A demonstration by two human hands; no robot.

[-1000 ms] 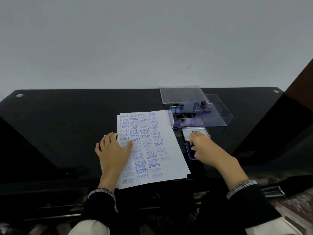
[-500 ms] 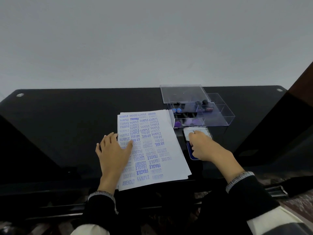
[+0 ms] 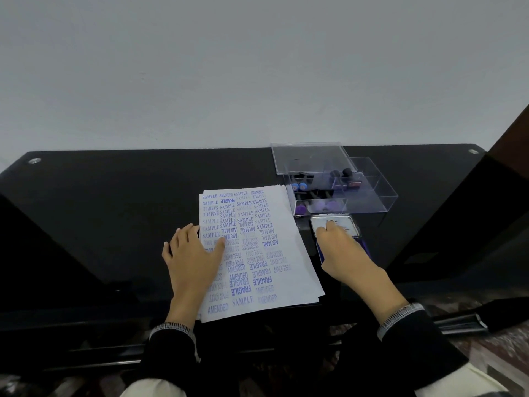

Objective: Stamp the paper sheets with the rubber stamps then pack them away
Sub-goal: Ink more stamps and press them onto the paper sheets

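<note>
One black glass table [image 3: 114, 202] against pale wall [image 3: 257, 67], bearing stamped sheets [image 3: 257, 242]

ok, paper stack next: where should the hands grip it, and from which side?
Probably the paper stack's near right corner, which juts past the table's front edge, so fingers can slip underneath from the person's side. The stack lies flat, so elsewhere there is no lip. The left hand rests flat on its left part and must lift; the right hand is at the ink pad.
</note>
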